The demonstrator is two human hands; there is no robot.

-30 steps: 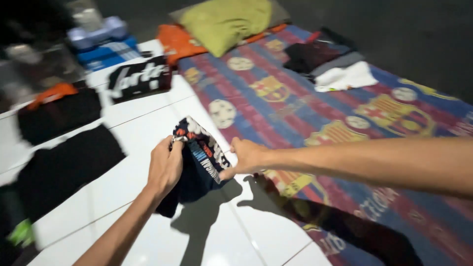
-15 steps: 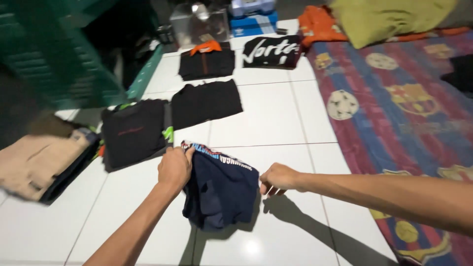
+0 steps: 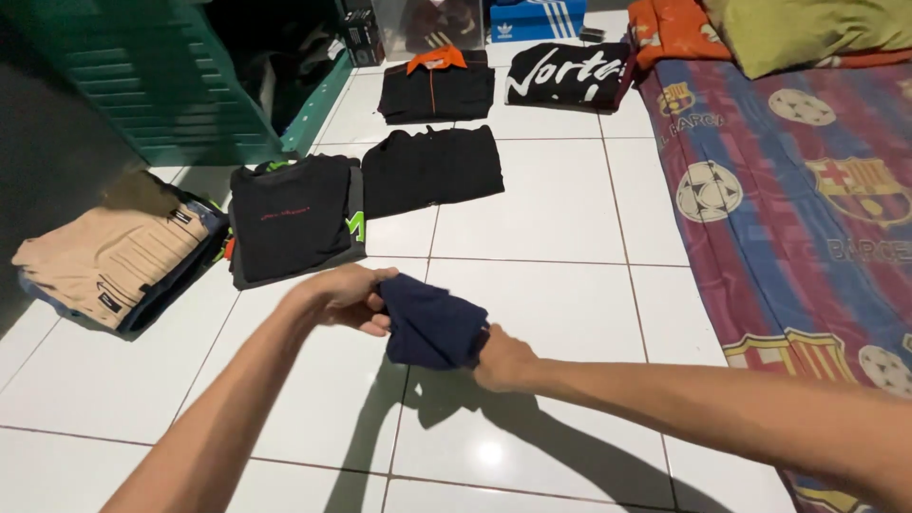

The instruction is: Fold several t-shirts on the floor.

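Observation:
A small dark navy garment point(image 3: 432, 328) hangs folded between my two hands above the white tiled floor point(image 3: 551, 209). My left hand point(image 3: 344, 296) grips its upper left edge with the fingers curled over the cloth. My right hand point(image 3: 502, 359) holds the lower right side, and the cloth covers its fingertips. The printed band of the garment is folded out of sight.
Folded clothes lie on the tiles: a black top with green trim point(image 3: 293, 217), a black piece point(image 3: 432, 168), a black jacket with an orange collar point(image 3: 436, 85), a black cloth with white lettering point(image 3: 570, 74), a beige stack point(image 3: 116, 256). A striped mattress point(image 3: 807, 199) lies right, a green cabinet point(image 3: 171, 85) left.
My hands have come together, folding the navy garment smaller so its printed band no longer shows. The view has swung left from the mattress to the tiles and the laid-out clothes.

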